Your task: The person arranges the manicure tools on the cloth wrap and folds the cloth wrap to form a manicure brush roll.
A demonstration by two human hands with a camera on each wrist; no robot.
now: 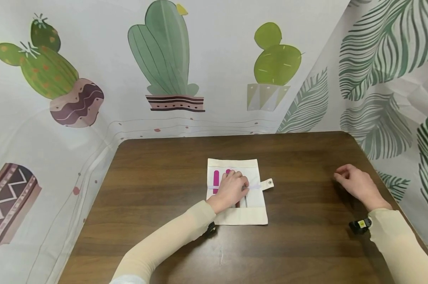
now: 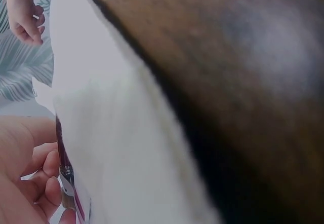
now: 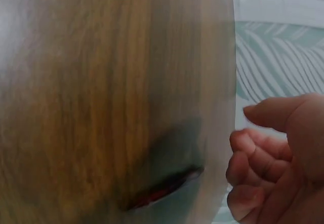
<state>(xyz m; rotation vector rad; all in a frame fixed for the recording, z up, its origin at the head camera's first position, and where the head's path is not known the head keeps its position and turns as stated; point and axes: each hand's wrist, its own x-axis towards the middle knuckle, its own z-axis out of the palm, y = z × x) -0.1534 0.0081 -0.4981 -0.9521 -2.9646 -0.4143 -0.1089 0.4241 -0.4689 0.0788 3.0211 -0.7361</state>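
My left hand [image 1: 229,189] lies over a cream fabric pouch [image 1: 240,217] spread flat on the table. Its fingers [image 2: 50,160] bend close against a dark red slim tool [image 2: 62,150] with a metal collar, behind the pouch's edge. I cannot tell whether they pinch it. Magenta strips [image 1: 216,177] and a thin metal rod [image 1: 246,201] sit in the pouch, partly under a lavender band [image 1: 254,186]. Over at the right side, my right hand [image 1: 359,187] hangs loosely curled and holds nothing. A dark red slim object [image 3: 164,188] lies below it on the table.
The brown wooden table [image 1: 157,173] ends at a rounded corner near my right hand. A snap tab [image 1: 268,184] sticks out from the pouch's right side. Cloth with cactus [image 1: 168,51] and leaf prints hangs behind the table.
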